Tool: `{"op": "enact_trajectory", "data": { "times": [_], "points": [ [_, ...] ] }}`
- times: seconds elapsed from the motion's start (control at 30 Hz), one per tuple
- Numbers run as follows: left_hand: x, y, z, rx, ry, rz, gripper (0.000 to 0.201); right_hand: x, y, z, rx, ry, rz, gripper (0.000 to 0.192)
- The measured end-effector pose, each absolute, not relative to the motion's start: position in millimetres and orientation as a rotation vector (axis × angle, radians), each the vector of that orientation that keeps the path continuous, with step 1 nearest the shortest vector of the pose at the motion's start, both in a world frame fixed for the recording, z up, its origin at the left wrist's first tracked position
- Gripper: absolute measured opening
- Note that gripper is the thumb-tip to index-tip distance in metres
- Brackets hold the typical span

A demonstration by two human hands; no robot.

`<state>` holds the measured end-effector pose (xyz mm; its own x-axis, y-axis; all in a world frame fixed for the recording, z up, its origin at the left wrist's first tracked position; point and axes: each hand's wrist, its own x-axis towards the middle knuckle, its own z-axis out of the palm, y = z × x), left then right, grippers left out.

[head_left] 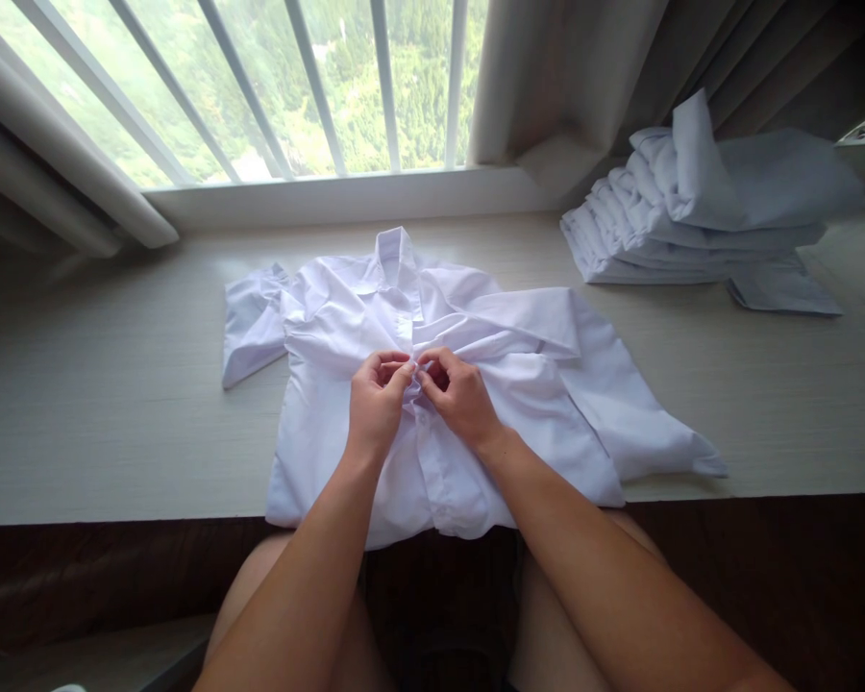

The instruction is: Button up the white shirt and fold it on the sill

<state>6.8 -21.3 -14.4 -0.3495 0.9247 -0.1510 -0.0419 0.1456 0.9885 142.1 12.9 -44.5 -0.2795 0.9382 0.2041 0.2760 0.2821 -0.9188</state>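
While the white shirt [519, 404] lies on the tabletop [115, 413], both hands [376, 402] [462, 394], nearly closed, pinch its placket [424, 447].

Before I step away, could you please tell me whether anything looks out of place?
Slightly: the folded white pile looks untidy, with one piece poking up on top and a flap jutting out underneath.

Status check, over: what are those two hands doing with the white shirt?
Left hand and right hand pinching white shirt at its front placket. Shirt lies spread on pale surface. Folded white stack off right, clear of hands.
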Motion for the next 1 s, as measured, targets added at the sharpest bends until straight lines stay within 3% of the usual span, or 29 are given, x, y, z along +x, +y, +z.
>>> {"op": "enact_trajectory", "data": {
  "times": [0.23, 0.63, 1.0],
  "points": [
    [3.8, -18.8, -25.2, 0.942, 1.526, 1.372, 0.032, 142.3, 12.8, -43.6, -1.071, -1.772, 1.011, 0.015],
    [6.5, -19.2, -19.2, 0.92, 1.484, 1.407, 0.035, 144.8, 18.4, -42.4, -1.088, -1.556, 1.262, 0.032],
    [7.2, -20.5, -20.3, 0.973, 1.481, 1.4, 0.03, 142.9, 19.6, -43.5, -1.079, -1.552, 1.312, 0.024]
  ]
}}
